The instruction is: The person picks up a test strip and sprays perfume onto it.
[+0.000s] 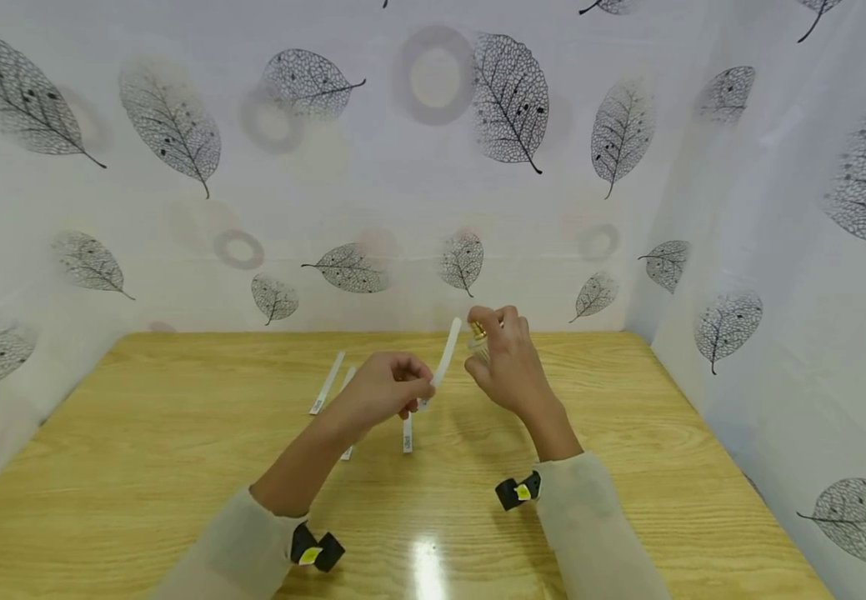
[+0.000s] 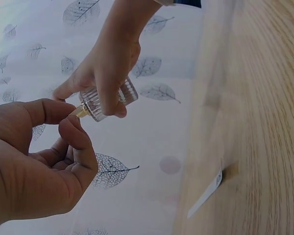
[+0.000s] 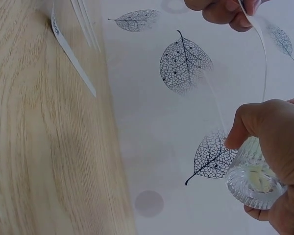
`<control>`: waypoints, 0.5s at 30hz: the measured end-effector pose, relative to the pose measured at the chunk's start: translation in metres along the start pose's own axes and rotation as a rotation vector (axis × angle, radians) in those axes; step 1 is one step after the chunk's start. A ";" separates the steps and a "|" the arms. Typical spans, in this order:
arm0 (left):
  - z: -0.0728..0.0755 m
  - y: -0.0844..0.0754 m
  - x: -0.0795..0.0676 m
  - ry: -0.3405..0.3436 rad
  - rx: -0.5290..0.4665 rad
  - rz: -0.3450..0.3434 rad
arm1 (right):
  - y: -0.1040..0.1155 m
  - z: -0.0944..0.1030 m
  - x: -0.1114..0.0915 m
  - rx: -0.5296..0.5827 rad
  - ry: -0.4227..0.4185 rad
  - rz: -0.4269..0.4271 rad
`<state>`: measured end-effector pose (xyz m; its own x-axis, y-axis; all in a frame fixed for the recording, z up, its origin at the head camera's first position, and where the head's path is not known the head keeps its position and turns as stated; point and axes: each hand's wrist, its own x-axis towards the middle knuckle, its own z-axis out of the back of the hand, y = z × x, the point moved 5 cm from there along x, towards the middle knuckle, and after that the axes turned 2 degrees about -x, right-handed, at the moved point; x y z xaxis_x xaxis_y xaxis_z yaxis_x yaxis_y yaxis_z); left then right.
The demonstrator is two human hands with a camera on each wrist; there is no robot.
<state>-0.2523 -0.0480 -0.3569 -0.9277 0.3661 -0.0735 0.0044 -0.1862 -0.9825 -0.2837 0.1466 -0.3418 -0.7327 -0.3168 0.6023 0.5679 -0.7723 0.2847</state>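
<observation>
My left hand (image 1: 383, 385) pinches a white paper test strip (image 1: 447, 350) near its lower end, between thumb and forefinger; the strip stands up and leans right. In the right wrist view the held strip (image 3: 264, 58) curves in a thin arc. Gripped in my right hand (image 1: 511, 367) is a ribbed clear glass perfume bottle (image 3: 252, 171) with a gold spray neck (image 1: 478, 330). The forefinger lies over the bottle's top, which faces the strip. Pale liquid shows inside. In the left wrist view the bottle (image 2: 130, 92) is tilted, and the left fingers hide most of the strip.
Several more white strips lie on the wooden table (image 1: 177, 467), among them one at the left (image 1: 327, 383) and one (image 1: 407, 435) below my left hand. Leaf-patterned cloth (image 1: 402, 192) hangs behind the table and along its sides.
</observation>
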 end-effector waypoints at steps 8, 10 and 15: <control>0.000 -0.003 -0.002 0.015 -0.003 -0.019 | 0.001 0.001 0.000 -0.006 -0.004 0.002; 0.000 -0.003 -0.003 0.017 -0.004 -0.020 | 0.001 0.000 0.000 -0.006 -0.003 0.003; 0.000 -0.002 -0.004 0.021 -0.007 -0.018 | 0.003 -0.001 0.001 -0.011 -0.006 0.014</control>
<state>-0.2482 -0.0487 -0.3548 -0.9194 0.3889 -0.0590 -0.0098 -0.1724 -0.9850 -0.2830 0.1436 -0.3416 -0.7226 -0.3245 0.6104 0.5739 -0.7737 0.2682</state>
